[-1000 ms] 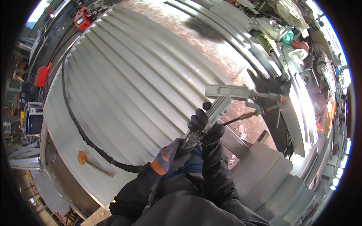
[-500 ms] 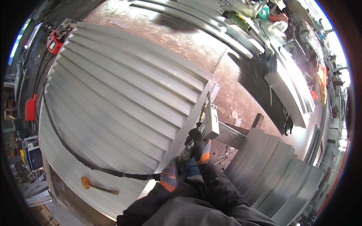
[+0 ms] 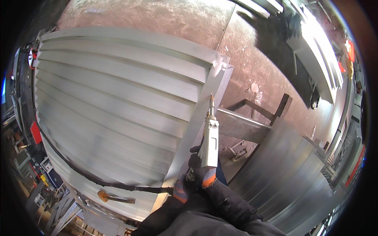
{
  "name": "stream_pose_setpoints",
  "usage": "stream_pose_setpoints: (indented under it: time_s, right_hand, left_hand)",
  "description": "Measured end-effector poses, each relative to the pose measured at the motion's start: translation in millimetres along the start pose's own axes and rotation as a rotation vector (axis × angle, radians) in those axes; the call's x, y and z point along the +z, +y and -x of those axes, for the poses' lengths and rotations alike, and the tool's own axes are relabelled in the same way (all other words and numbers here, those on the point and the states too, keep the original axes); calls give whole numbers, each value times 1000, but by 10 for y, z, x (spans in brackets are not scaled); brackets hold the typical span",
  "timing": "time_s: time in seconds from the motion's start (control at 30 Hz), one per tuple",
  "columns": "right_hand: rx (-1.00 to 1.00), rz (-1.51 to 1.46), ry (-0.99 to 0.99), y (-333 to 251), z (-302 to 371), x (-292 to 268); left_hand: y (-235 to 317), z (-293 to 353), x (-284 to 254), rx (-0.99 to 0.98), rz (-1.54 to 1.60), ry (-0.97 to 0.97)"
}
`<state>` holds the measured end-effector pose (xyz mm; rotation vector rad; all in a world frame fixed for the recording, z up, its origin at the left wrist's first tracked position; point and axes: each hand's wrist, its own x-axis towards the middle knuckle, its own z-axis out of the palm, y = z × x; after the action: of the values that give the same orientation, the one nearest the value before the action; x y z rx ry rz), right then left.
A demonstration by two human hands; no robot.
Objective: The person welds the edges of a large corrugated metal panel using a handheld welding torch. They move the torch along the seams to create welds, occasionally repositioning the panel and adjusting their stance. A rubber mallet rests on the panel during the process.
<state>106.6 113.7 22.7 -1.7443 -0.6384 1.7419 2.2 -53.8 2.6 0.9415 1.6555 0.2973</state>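
A pale, box-bodied welding gun (image 3: pixel 212 143) with a thin copper-coloured tip points away from me. My right hand (image 3: pixel 200 164), in a dark glove with an orange cuff, is closed round its body. Lower down, my left hand (image 3: pixel 182 185), in a grey glove with an orange band, is at the gun's rear; its fingers are partly hidden. A thick black cable (image 3: pixel 145 189) reaches the left wrist from the left. Beneath the tip lies the right-hand edge strip of a large silver louvred metal panel (image 3: pixel 130 94). Whether the tip touches the strip, I cannot tell.
A hammer (image 3: pixel 116 198) with an orange-brown head rests on the panel's near left part. Stacked metal strips (image 3: pixel 291 177) lie to my right, beside a metal support beam (image 3: pixel 244 126). Long silver profiles (image 3: pixel 319 63) lie on the brownish floor at the far right.
The gun has come toward me along the panel's edge strip, away from the far corner, and has swung more upright in view. Both hands moved with it. My view has shifted too.
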Motion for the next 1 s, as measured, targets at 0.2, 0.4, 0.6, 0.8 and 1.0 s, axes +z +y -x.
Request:
stream_pose_setpoints:
  time_s: [0.2, 0.4, 0.6, 0.8, 1.0]
  right_hand:
    - [15, 72, -48, 198, -20, -72]
    - [138, 154, -109, 546, -63, -183]
    - [212, -65, -126, 413, 16, -193]
    - [15, 62, -115, -38, 212, -143]
    - [-96, 188, -25, -44, 25, -195]
  left_hand:
    - [-567, 125, 157, -107, -54, -62]
    - [-825, 137, 390, -109, 115, -14]
    - [-328, 26, 232, -209, 375, -38]
    - [362, 192, -290, -168, 58, -223]
    - [251, 22, -132, -94, 70, -181]
